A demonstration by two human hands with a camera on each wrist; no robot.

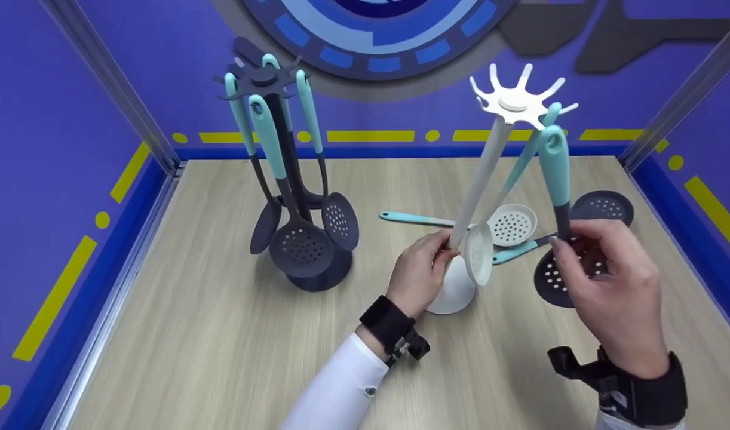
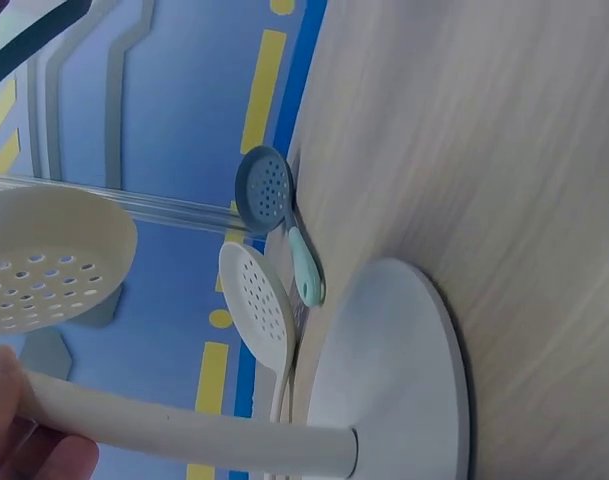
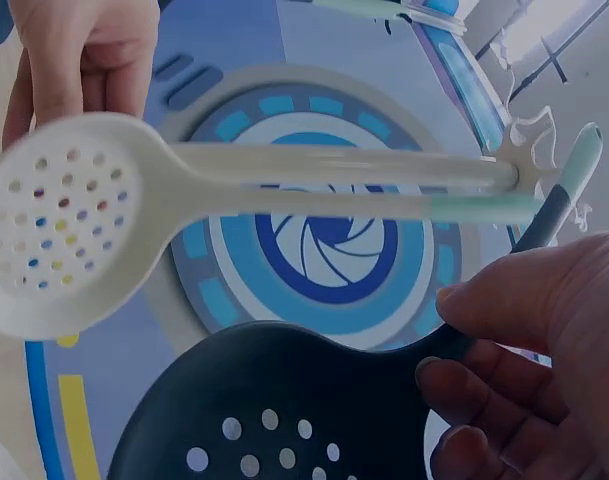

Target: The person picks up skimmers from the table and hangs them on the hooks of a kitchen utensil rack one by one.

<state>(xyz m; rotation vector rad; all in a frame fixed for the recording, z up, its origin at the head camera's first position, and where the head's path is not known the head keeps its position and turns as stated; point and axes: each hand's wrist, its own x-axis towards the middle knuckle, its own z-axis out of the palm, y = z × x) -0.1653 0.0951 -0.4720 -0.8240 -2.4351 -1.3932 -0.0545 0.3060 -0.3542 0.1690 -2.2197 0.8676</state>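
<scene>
My left hand (image 1: 419,272) grips the pole of a white utensil stand (image 1: 479,182), low down above its round base (image 2: 394,350). From the stand's hooked top (image 1: 514,100) hangs a white skimmer (image 3: 134,250) with a mint handle. My right hand (image 1: 619,286) pinches the dark neck of a dark grey skimmer (image 3: 284,375) between thumb and fingers. This skimmer is upright, its mint handle (image 1: 554,170) pointing up beside the right-hand hooks. Whether its handle end touches a hook, I cannot tell.
Behind the white stand, a white skimmer (image 1: 512,224) and a dark skimmer (image 1: 604,203) lie on the wooden table (image 1: 233,358). To the left stands a dark utensil stand (image 1: 320,280) hung with several dark, mint-handled utensils. Blue printed panels (image 1: 365,113) enclose the back and sides.
</scene>
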